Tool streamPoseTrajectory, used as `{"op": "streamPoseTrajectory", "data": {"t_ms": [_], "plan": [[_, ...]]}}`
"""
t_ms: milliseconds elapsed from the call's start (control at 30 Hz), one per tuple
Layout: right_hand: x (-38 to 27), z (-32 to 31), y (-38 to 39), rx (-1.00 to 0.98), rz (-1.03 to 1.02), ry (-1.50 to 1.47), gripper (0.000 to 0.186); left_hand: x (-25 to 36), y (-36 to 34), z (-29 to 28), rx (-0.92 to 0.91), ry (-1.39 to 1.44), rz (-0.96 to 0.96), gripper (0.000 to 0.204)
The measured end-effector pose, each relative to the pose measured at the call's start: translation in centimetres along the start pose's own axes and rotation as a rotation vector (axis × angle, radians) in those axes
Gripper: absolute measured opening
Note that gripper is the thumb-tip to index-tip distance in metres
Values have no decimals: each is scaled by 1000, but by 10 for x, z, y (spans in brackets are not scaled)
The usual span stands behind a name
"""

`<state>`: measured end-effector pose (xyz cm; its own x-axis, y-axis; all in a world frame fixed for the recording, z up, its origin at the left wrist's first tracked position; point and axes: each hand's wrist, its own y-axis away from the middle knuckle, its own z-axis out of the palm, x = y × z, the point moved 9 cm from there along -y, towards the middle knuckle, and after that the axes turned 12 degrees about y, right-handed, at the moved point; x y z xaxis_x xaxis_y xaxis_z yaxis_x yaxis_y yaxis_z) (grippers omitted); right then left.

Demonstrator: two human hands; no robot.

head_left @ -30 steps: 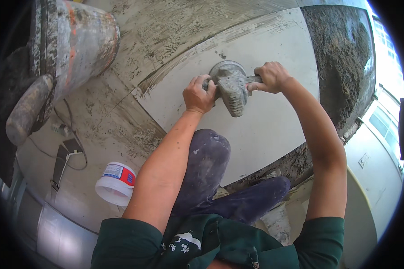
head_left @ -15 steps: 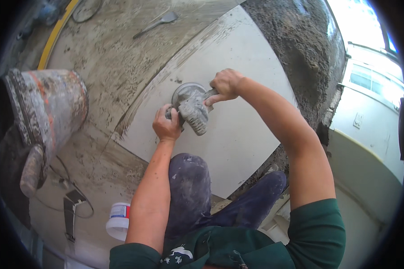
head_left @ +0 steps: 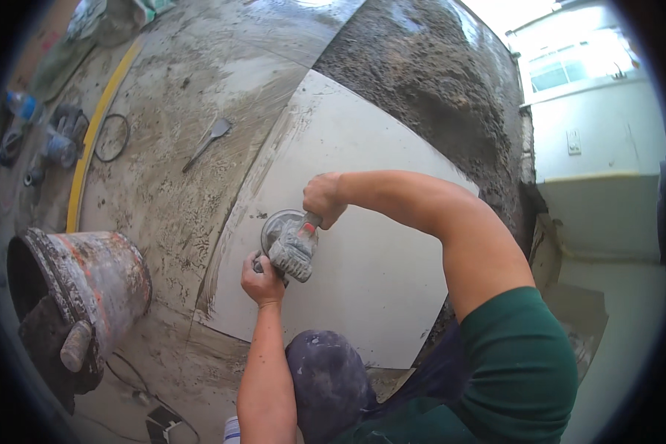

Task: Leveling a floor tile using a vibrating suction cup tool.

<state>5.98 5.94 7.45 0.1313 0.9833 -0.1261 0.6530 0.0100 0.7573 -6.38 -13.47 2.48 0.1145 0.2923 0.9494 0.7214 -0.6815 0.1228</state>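
Note:
A grey, mud-caked power tool (head_left: 292, 248) with a round base plate sits on a large pale square tile (head_left: 370, 281), near its left side. My right hand (head_left: 323, 196) is closed round the handle at its upper right, beside a red part. Lower down, my left hand (head_left: 261, 280) grips the tool's other, darker handle, which is partly hidden by the fingers. My knee (head_left: 322, 370) is just below the tile's near edge.
Left, a dirty bucket (head_left: 103, 288) with a tool handle (head_left: 76, 346); cables below it. Upper left, a scraper (head_left: 213, 135), yellow straightedge (head_left: 89, 155), hose loop and plastic bottles (head_left: 24, 106). Rough mortar bed (head_left: 422, 81) beyond the tile; wall (head_left: 599, 140) with window at right.
The view has swung, so tile, tool and bucket appear lower and more floor shows above. Both hands still grip the tool; my right forearm now lies more nearly horizontal.

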Motion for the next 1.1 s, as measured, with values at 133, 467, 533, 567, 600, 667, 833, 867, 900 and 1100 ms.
{"op": "streamPoseTrajectory", "data": {"t_ms": [133,467,533,567,600,667,833,867,900,1100], "plan": [[-6,7,13,-24,52,11,35,-4,12,4,4,20,-9,34],[-40,92,0,-236,182,-311,26,-11,-16,3,-300,-93,-145,42],[-73,112,15,-112,178,-459,36,4,-15,-4,-375,-152,-90,56],[-92,124,33,-55,206,-671,38,15,-8,-4,-436,-251,-136,58],[-122,129,41,-39,257,-723,38,11,1,-10,-470,-246,-243,60],[-174,130,38,60,345,-793,36,4,14,-48,-419,-324,-260,60],[-271,120,-4,70,379,-1015,40,-26,29,-119,-346,-492,-283,56],[-277,113,1,61,379,-1044,44,-24,26,-124,-344,-541,-226,53],[-279,115,2,56,372,-1038,44,-24,28,-124,-336,-540,-233,53],[-271,130,3,120,410,-962,50,-14,28,-116,-331,-551,-208,48]]}}
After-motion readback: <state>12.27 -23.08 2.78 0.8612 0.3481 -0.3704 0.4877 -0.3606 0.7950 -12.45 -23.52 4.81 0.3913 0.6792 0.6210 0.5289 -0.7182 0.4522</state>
